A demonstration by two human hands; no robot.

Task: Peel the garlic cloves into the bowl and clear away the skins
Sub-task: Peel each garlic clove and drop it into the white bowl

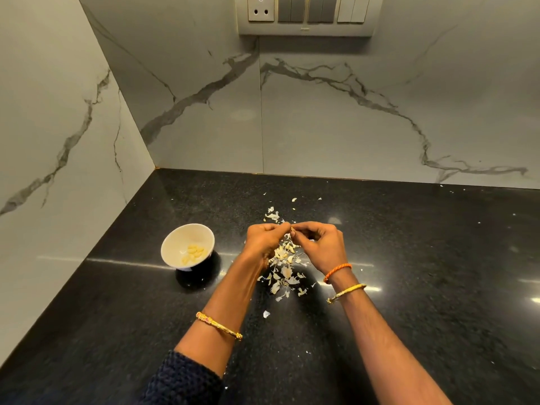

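Dark knit sleeve [182, 381] at bottom edge, on the left forearm. Gold bangle [218, 325] above it on the left wrist. Right wrist carries a second gold bangle [346, 293] and an orange thread band [337, 271].

Both forearms reach forward over black speckled countertop [409, 287]. Hands meet at centre, raised just above the counter.

Left hand [261, 238]: fingers curled, tips pinched together toward the right hand. Right hand [320, 242]: fingers curled, thumb and forefinger pinching at the same spot. Between the fingertips a small garlic clove [292, 229], mostly hidden; can't tell how much skin is left on it.

Garlic skins [285, 268]: loose pale pile on the counter directly under and behind the hands, spreading back toward the body. A few stray flakes [273, 215] further out toward the wall, one single flake [266, 314] nearer the camera between the forearms.

White bowl [187, 247] left of the left hand, apart from it, tilted toward the camera on a dark base. Peeled cloves [194, 252] inside, small yellowish cluster at the bottom.

Marble-veined wall panels [321, 127] behind and on the left. Switch and socket plate [306, 13] at top centre.
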